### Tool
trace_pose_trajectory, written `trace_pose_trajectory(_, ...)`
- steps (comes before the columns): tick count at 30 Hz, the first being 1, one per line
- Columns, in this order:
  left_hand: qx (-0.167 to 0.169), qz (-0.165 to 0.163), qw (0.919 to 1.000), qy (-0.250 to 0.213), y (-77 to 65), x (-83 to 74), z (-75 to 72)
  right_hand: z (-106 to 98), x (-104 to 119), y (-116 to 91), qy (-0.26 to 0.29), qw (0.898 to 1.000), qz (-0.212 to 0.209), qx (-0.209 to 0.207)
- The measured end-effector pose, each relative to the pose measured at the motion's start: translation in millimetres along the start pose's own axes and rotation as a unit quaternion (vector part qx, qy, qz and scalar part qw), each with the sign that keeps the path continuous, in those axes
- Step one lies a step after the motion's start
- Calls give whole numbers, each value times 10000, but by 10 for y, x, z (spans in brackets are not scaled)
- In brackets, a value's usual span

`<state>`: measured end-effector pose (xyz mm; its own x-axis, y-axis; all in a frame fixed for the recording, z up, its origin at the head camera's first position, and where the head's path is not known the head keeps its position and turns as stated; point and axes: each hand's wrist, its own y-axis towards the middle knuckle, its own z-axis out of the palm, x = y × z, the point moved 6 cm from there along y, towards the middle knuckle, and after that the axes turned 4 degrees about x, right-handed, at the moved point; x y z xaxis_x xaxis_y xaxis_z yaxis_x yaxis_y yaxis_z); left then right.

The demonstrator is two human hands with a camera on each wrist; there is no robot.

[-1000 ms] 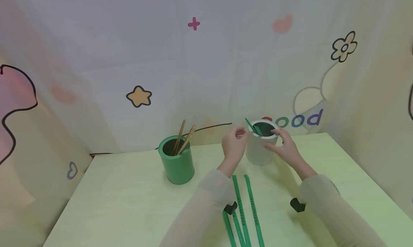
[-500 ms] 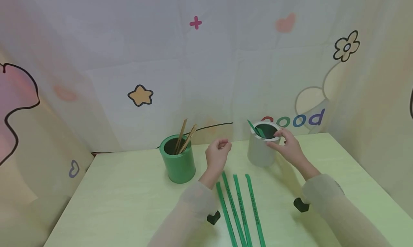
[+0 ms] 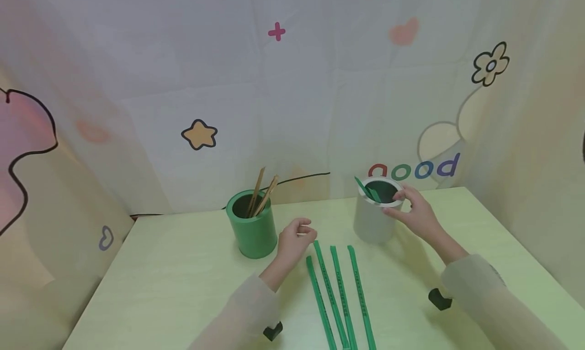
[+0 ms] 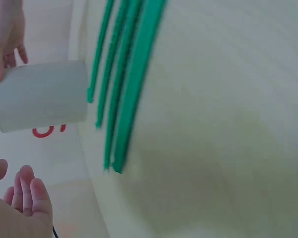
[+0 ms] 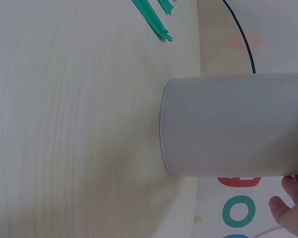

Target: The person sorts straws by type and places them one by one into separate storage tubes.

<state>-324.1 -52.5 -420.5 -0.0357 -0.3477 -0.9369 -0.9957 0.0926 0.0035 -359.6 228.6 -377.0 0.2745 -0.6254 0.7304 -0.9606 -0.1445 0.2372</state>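
Note:
My right hand grips the rim of a white cylindrical holder, thumb in front and fingers over the far right edge. Green pieces stick up from inside it. In the right wrist view the holder fills the right side, with part of the hand at its lower rim. My left hand, fingers loosely bent and holding nothing, hovers between a green holder and the tops of several long, thin green wrapped strips with dark print. The left wrist view shows that hand below the holder.
The green holder, with several thin wooden sticks leaning in it, stands left on the pale table. A printed curtain hangs right behind the table's back edge.
My left hand has left the white holder, moving left and towards me, and its fingers have loosened. My right hand keeps its grip; the holder has shifted slightly nearer and right.

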Motion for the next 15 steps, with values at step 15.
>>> trace_pose_trajectory(15,749,-539,9875,1279,-267,453,-37,15,-139,-71,802,9965,124,215)
